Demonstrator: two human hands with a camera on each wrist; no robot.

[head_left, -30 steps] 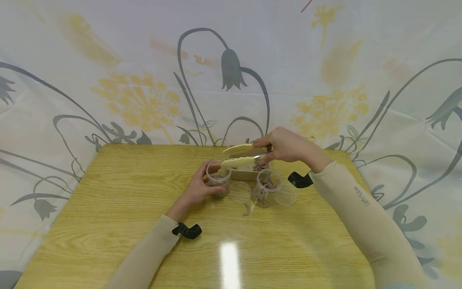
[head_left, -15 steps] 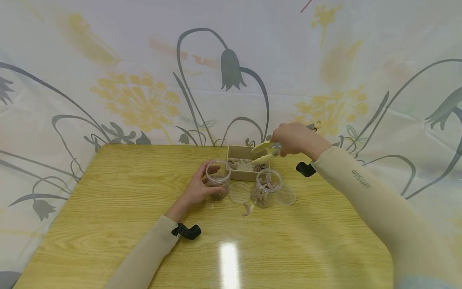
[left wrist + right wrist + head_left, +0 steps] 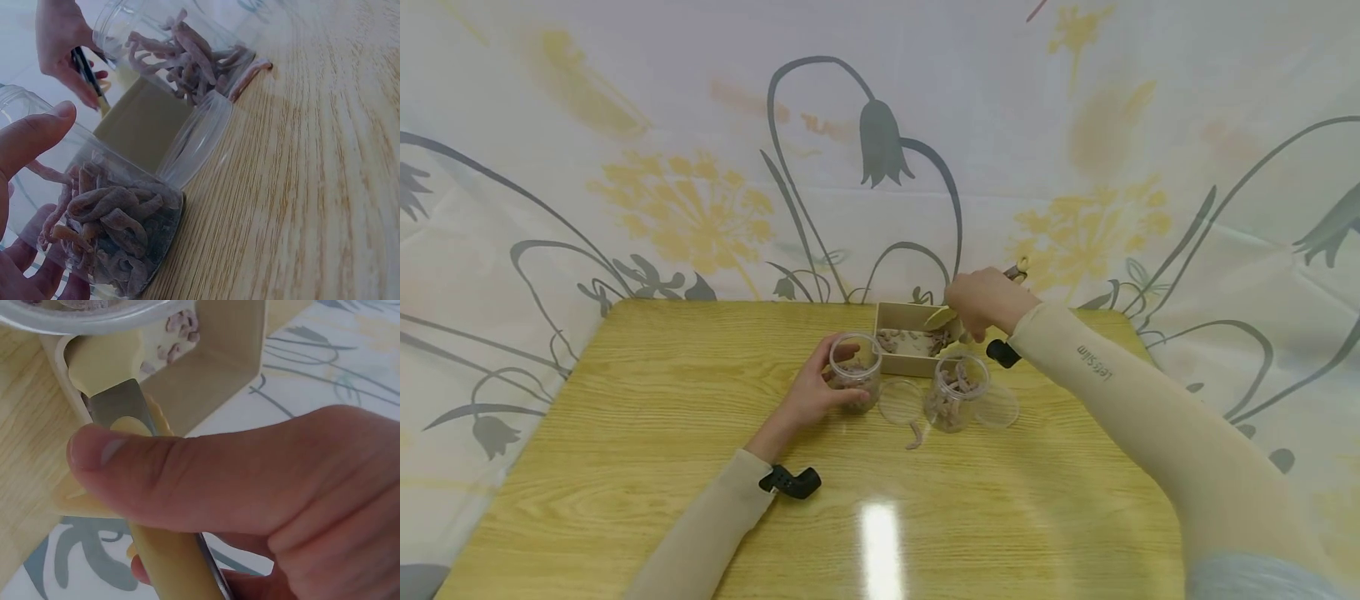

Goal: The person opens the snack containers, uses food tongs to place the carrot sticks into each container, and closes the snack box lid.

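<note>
My left hand [image 3: 808,390] grips a clear plastic jar [image 3: 859,393], thumb on one side and fingers round the other. Dusty brown, twisted strips [image 3: 115,212] fill its lower part. My right hand [image 3: 988,300] holds yellow tongs [image 3: 178,562] with metal arms, its thumb lying along one of them. Their yellow tips point down into the right end of a beige box [image 3: 906,365], where more strips [image 3: 938,343] lie; the lower tip is mostly hidden in the head view. A second open jar [image 3: 951,410], also holding strips, stands in front of the box.
One clear round lid [image 3: 900,402] is between the two jars, and another lid [image 3: 1000,407] lies right of the second jar. A single loose strip [image 3: 914,435] rests on the wooden table [image 3: 647,417]. Behind the table hangs a flower-patterned cloth [image 3: 700,125].
From over the left jar, the tongs have moved right and back to the box, then down into its right end. My left hand has stayed on its jar.
</note>
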